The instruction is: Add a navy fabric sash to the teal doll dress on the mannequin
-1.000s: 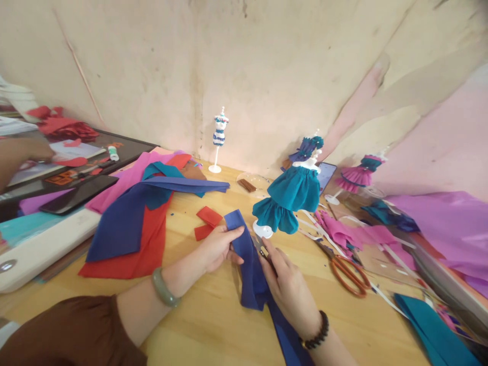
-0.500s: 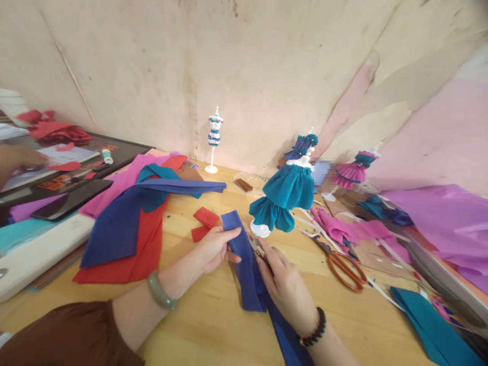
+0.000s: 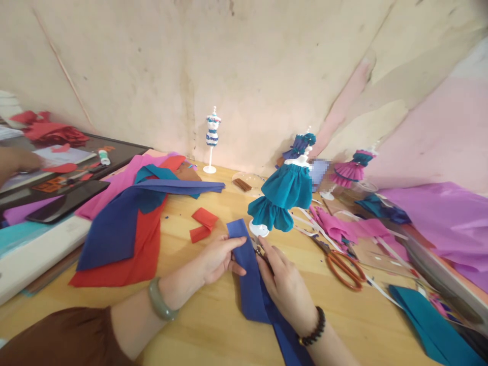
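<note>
My left hand (image 3: 219,254) pinches the left edge of a long blue fabric strip (image 3: 249,284) that lies on the wooden table (image 3: 206,325) and runs toward me. My right hand (image 3: 285,287) rests on the strip's right side, its fingers closed round small metal scissors (image 3: 260,250) whose tip meets the strip's edge. A jade bangle sits on my left wrist and a dark bead bracelet on my right. Just beyond the strip's far end stands a small mannequin in a teal ruffled dress (image 3: 284,195).
Two red scraps (image 3: 204,223) and a heap of blue, red and pink cloth (image 3: 125,223) lie left. Orange-handled scissors (image 3: 345,267) and pink scraps lie right, with a pink-dressed mannequin (image 3: 353,170) and purple sheets (image 3: 450,218). Another person's hand (image 3: 15,162) works at far left.
The strip's far end has shifted slightly right and closer to the teal mannequin's base; both hands keep their hold. The view has tilted a little.
</note>
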### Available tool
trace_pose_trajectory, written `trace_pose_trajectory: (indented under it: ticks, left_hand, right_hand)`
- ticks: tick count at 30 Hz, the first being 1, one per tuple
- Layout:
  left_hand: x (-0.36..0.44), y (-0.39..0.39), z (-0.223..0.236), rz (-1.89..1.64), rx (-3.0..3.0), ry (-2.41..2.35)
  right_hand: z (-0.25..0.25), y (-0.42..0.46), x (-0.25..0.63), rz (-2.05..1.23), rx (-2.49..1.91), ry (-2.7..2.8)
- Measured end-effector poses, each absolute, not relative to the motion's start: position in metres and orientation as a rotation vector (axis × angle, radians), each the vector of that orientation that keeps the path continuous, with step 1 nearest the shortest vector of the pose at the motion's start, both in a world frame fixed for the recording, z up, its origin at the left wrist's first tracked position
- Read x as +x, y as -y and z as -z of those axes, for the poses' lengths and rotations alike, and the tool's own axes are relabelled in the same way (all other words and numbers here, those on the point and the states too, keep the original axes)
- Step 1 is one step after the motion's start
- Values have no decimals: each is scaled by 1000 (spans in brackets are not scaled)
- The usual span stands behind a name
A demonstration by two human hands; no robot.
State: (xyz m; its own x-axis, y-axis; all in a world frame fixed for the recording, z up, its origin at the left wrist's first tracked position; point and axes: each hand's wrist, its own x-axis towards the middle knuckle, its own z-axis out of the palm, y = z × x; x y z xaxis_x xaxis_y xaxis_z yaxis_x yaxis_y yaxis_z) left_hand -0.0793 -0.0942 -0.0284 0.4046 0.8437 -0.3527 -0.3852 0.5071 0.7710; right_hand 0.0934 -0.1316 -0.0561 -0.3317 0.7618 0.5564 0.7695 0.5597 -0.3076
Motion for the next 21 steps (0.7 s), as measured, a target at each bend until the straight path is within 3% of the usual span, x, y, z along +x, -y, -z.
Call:
trace_pose_trajectory:
  ticks: [21]
  left_hand:
    - [-75, 97, 41, -775, 724, -800]
  right_hand:
    - [55, 131, 93, -3, -1269, 2146]
